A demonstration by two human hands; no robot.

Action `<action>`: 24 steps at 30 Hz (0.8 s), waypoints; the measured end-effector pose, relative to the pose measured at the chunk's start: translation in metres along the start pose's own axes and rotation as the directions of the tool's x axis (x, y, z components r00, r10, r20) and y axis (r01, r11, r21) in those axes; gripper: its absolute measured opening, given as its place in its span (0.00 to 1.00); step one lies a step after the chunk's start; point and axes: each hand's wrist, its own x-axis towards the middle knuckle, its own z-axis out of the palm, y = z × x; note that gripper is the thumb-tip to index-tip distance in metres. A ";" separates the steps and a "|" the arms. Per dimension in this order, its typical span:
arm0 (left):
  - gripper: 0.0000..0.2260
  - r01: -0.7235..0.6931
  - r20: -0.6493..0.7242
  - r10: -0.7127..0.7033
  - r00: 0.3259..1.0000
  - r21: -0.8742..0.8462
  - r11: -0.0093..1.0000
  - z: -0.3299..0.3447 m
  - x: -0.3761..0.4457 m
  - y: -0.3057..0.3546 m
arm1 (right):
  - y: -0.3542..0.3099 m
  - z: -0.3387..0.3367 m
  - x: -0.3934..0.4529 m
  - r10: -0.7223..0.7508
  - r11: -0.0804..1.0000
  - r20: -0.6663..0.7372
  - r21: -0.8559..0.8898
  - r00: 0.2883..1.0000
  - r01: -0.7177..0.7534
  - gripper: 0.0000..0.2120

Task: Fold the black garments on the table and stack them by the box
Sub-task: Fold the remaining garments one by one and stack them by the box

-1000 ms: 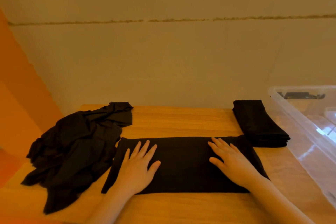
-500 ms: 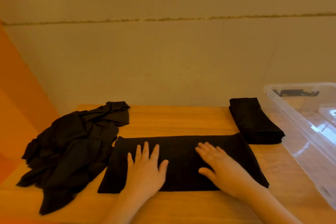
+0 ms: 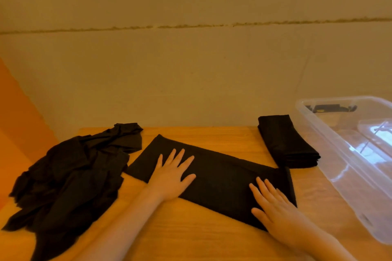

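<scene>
A crumpled black pile (image 3: 70, 176) of unfolded garments lies at the table's (image 3: 201, 239) left end, creased and bunched, one edge just beside the strip. The strip (image 3: 220, 178), a black garment folded into a long flat band, lies mid-table, running at a slant from far left to near right, smooth on top. The left hand (image 3: 171, 176) presses flat on its left part, fingers straight and spread. The right hand (image 3: 275, 207) lies flat on its right end, fingers straight and close together. A neatly folded black stack (image 3: 286, 142) sits beyond the strip's right end, just beside the clear plastic box (image 3: 350, 154).
</scene>
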 end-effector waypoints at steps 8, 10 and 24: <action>0.34 0.391 -0.020 -0.402 0.915 -0.192 0.900 0.003 0.003 0.036 | -0.013 -0.045 0.061 -0.197 0.976 -0.082 -0.107 0.977 0.188 0.31; 0.35 0.414 -0.001 -0.425 0.905 -0.227 0.882 0.013 0.004 0.028 | -0.007 -0.033 0.068 -0.176 0.977 -0.066 -0.130 0.982 0.167 0.43; 0.32 0.309 -0.114 -0.339 0.934 -0.222 0.925 -0.013 0.030 0.040 | -0.019 -0.012 0.033 0.029 0.989 -0.239 0.148 0.971 0.006 0.30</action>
